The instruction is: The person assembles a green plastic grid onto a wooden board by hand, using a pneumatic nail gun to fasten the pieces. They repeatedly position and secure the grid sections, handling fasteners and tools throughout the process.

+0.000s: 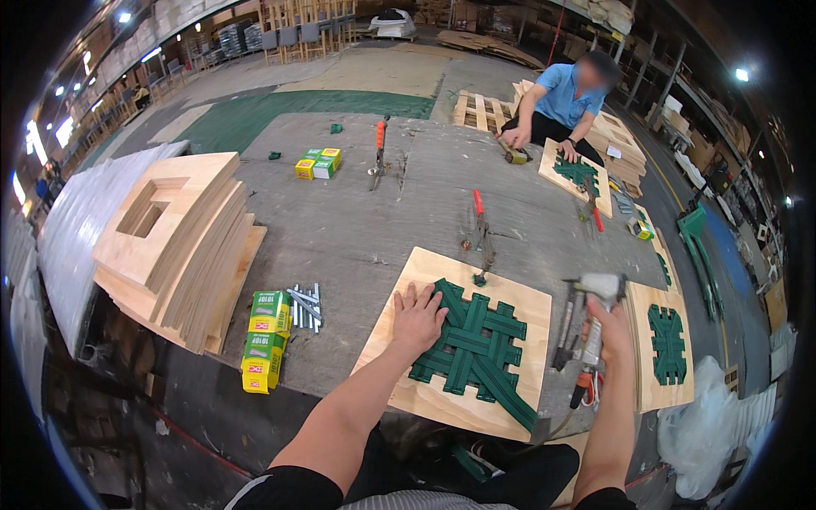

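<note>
My left hand (418, 316) lies flat with fingers spread on a square plywood board (382, 370), its fingertips touching green woven webbing straps (467, 344). The straps cross each other over the board's opening, and one loose strap end (510, 399) runs to the near right corner. To the right of the board, my right hand (605, 327) is closed round the handle of a pneumatic staple gun (599, 289), which is held apart from the straps. Its air hose fitting (581, 391) hangs below the hand. A red-handled toggle clamp (480, 234) stands at the board's far edge.
Stacked boards with cut-outs (170, 246) stand at left, near yellow-green staple boxes (265, 344) and loose staple strips (306, 308). At right lie webbed boards (667, 344). Another clamp (379, 153) and more boxes (319, 163) are farther off. A co-worker (557, 110) handles a webbed board across the table.
</note>
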A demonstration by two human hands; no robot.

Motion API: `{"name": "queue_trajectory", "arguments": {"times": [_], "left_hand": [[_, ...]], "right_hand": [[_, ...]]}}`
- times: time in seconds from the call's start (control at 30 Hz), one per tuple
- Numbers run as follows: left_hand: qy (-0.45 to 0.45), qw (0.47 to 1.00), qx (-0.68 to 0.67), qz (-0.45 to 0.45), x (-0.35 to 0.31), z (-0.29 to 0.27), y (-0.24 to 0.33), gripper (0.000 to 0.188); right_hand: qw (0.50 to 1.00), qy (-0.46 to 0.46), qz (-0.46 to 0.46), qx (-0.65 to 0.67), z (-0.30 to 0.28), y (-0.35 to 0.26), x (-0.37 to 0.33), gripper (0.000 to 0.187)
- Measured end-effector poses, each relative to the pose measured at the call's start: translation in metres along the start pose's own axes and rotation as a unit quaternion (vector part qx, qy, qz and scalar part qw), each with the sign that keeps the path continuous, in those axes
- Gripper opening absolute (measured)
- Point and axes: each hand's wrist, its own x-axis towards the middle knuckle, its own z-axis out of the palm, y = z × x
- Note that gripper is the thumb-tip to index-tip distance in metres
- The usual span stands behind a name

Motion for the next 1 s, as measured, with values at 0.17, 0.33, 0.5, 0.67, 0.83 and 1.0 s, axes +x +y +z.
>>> {"name": "queue_trajectory", "arguments": {"times": [0.17, 0.33, 0.5, 0.67, 0.83, 1.0], "left_hand": [[0.018, 1.000, -0.012, 0.000, -0.001, 0.003, -0.004, 0.051], [0.084, 0.996, -0.020, 0.023, -0.001, 0.005, -0.002, 0.046], [0.119, 0.992, -0.039, 0.036, -0.002, 0.006, -0.003, 0.045], [0.074, 0.996, -0.046, 0.017, -0.002, 0.003, -0.006, 0.048], [0.058, 0.997, -0.053, 0.011, -0.002, 0.001, -0.006, 0.050], [0.074, 0.995, -0.065, 0.007, -0.001, 0.003, -0.005, 0.048]], "right_hand": [[0.977, -0.205, 0.022, -0.060, 0.123, -0.019, 0.022, 0.034], [0.948, -0.269, 0.033, -0.168, 0.204, 0.007, 0.049, 0.032], [0.941, -0.267, 0.038, -0.205, 0.230, 0.022, 0.067, 0.033], [0.937, -0.264, 0.022, -0.229, 0.241, 0.029, 0.071, 0.027], [0.936, -0.256, 0.028, -0.240, 0.242, 0.034, 0.073, 0.022], [0.934, -0.253, 0.019, -0.253, 0.240, 0.037, 0.072, 0.020]]}}
